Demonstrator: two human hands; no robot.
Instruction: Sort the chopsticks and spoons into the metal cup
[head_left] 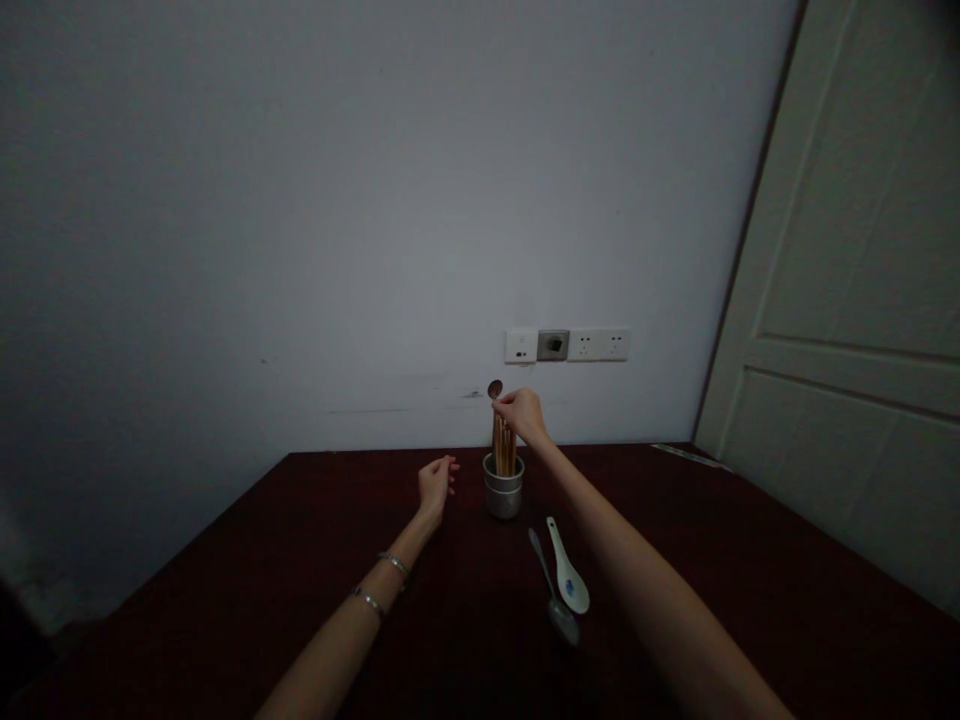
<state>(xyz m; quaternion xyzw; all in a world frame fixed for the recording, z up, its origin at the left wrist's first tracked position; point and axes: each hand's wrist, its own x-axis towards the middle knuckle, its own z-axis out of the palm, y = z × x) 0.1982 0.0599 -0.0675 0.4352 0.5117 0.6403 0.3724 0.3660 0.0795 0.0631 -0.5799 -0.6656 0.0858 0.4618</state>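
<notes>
A grey metal cup (503,497) stands upright on the dark red table, with several wooden chopsticks (505,452) in it. Above the cup, my right hand (523,412) pinches a small spoon (495,389) just below its bowl, which points up. The lower part of that spoon is hard to make out against the chopsticks. My left hand (435,483) is to the left of the cup, apart from it, fingers loosely bent and holding nothing. On the table in front of the cup, a metal spoon (562,622) lies beside a white ceramic spoon (571,585) with a blue mark.
Behind the dark red table (247,590) rises a pale wall (337,220) with a row of sockets (598,345). A light panelled door (847,300) borders the table's right side. A flat strip (690,457) lies near the back right edge.
</notes>
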